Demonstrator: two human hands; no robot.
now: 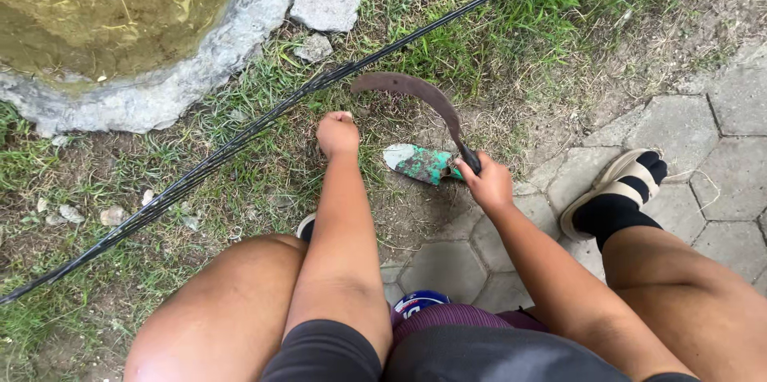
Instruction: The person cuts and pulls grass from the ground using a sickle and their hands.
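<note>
My right hand (487, 182) grips the dark handle of a rusty curved sickle (415, 90), whose blade arcs up and to the left over the sparse grass. My left hand (338, 133) is closed down at the ground among short grass, just below the blade's tip; what it holds, if anything, is hidden by the fist. A flat green-painted stone fragment (422, 163) lies on the dirt between my two hands, right beside the sickle's handle.
Black cables (240, 134) run diagonally across the grass. A concrete-rimmed pool of murky water (160, 94) is at the upper left, with loose stones (325, 0) near it. Hexagonal pavers (679, 126) lie right, where my sandalled, black-socked foot (619, 190) rests.
</note>
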